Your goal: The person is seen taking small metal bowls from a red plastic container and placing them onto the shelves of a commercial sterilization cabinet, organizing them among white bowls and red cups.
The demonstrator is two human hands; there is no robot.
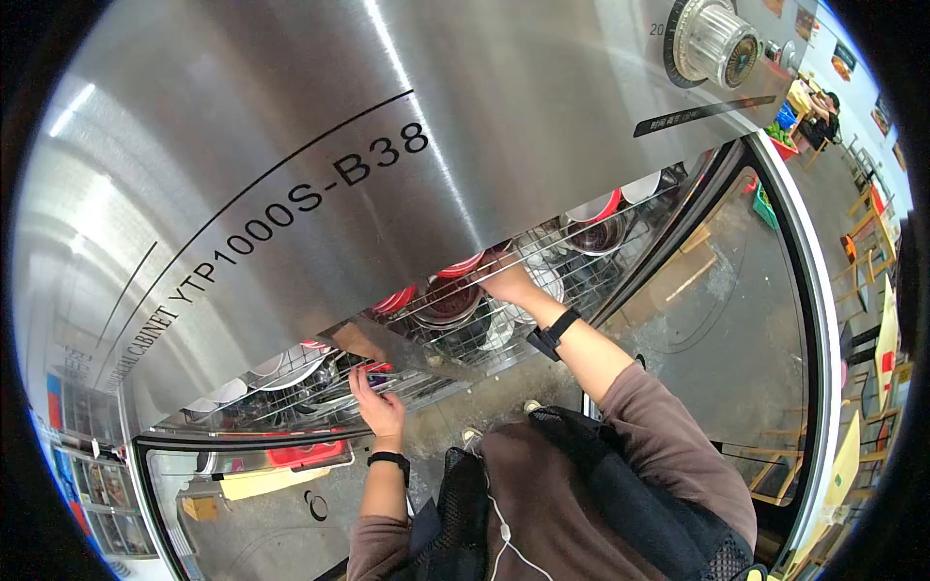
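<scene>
My left hand (378, 405) is at the front edge of the left wire shelf (329, 402), fingers stretched upward against the wires and thumb apart. Utensils and white dishes lie on that shelf behind it. My right hand (506, 279) reaches in over the right wire rack (572, 290), beside a dark red bowl (453, 302); its fingertips are hidden under the cabinet's steel front (291, 116). A second dark bowl (593, 235) with a red-rimmed one stands farther right. Between the two shelves is a brown and grey divider (387, 347).
Two glass doors stand open, the right door (746, 320) and the left door (242, 504). A timer knob (717, 46) sticks out of the panel at upper right. Beyond the right door, a person (828, 111) sits near tables and chairs (862, 232).
</scene>
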